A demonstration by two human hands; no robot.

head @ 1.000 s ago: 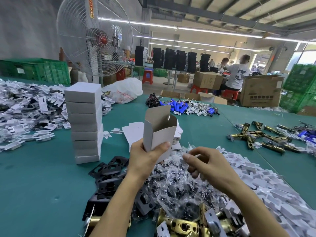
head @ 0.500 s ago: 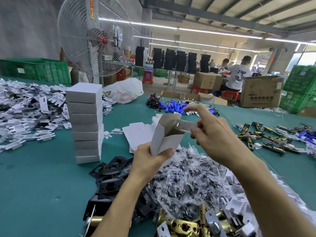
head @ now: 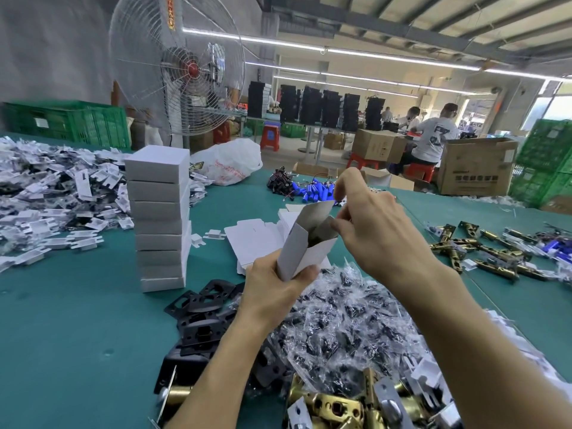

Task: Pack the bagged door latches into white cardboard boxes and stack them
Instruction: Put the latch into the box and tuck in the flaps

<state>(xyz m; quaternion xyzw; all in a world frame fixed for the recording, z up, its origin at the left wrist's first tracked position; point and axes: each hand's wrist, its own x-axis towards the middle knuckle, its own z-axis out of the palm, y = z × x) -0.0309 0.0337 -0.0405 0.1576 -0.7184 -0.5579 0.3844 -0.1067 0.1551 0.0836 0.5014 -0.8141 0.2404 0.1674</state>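
Right at the near edge, brass latches [head: 337, 407] are lying in a jumble, partly under a heap of clear bags [head: 340, 320] holding small dark parts. Just left of that heap, black plates [head: 204, 308] are overlapping one another on the green table [head: 62, 320]. Above the bags, the left hand [head: 275, 283] is gripping the lower end of a white box [head: 306, 243], fingers and thumb curled round it, and is holding it in the air, tilted with its open top pointing up and to the right. Something dark is showing inside the opening, too shadowed to tell what. The right hand [head: 371, 224] is reaching in from the right, its thumb and curled fingers pinching a flap at the box's open top. Behind the box, flat box blanks [head: 257, 239] are lying on the table. To the left, a stack of closed white boxes [head: 159, 218] is standing upright, well apart from both hands. Further left, a wide pile of white card inserts [head: 46, 196] is spreading across the table, while on the right more brass latches [head: 483, 252] are lying scattered. Beyond, blue cylinders [head: 315, 191] and a white plastic bag [head: 229, 162] are sitting near the table's far edge. At the back, a large fan [head: 179, 72] is standing beside green crates [head: 71, 122], and people [head: 433, 134] are sitting among brown cartons [head: 476, 165].
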